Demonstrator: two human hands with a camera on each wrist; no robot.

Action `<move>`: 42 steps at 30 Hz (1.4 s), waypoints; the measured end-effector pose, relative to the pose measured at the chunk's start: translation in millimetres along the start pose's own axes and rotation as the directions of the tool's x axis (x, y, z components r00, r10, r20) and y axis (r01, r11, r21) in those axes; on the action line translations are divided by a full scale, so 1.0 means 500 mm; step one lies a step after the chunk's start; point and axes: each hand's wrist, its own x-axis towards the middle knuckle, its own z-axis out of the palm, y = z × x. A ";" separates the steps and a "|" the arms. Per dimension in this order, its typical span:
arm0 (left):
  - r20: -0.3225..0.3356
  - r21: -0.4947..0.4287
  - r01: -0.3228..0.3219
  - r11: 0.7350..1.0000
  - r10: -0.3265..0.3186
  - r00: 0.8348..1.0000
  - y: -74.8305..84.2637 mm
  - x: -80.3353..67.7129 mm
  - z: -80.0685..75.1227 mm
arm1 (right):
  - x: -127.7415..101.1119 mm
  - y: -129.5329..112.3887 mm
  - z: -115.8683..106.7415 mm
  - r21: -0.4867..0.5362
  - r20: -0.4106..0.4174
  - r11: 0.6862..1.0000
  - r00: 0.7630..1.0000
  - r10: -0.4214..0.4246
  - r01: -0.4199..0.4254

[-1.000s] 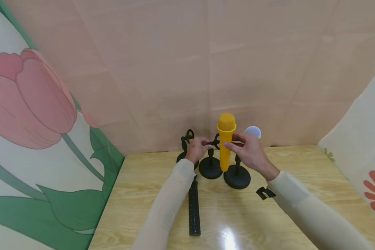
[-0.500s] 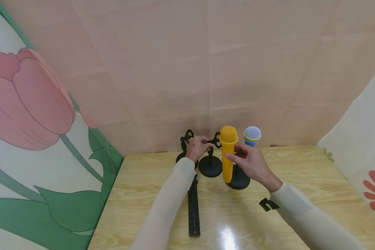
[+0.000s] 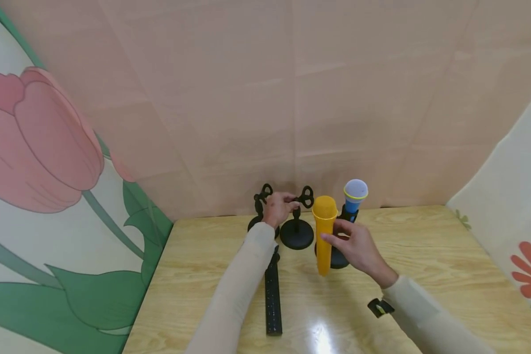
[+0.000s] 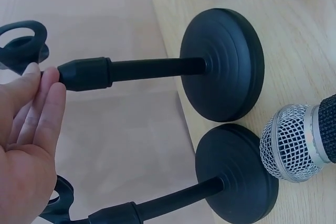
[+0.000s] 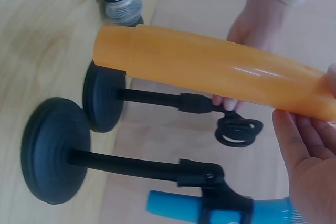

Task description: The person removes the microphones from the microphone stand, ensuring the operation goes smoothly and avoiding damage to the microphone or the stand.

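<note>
In the head view my right hand (image 3: 358, 247) pinches a yellow toy microphone (image 3: 324, 241) by its handle, head up and tail just above the table. My left hand (image 3: 278, 209) reaches to the middle black microphone stand (image 3: 297, 236). Its fingertips grip that stand just below the clip, as the left wrist view shows at the stand's neck (image 4: 86, 73). The clip (image 4: 23, 45) holds nothing. The right wrist view has the yellow microphone (image 5: 210, 66) stretched across it, apart from the stands. Behind my right hand, a blue microphone (image 3: 355, 191) sits in the right-hand stand (image 5: 131, 166).
Left of the middle stand is another black stand (image 3: 262, 199), partly behind my left hand. A black microphone (image 3: 273, 300) with a silver mesh head (image 4: 289, 142) lies on the wooden table (image 3: 194, 275). A pink-covered wall (image 3: 230, 123) rises behind the table's back edge.
My right hand has lowered the yellow microphone and drawn it toward me, uncovering the middle stand's clip and more of the blue microphone. My left hand keeps its grip, almost still.
</note>
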 end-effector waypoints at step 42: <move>0.059 0.114 0.005 0.993 -0.011 0.998 0.004 0.016 0.004 | -0.046 0.094 0.084 0.020 0.134 0.985 0.976 0.170 -0.174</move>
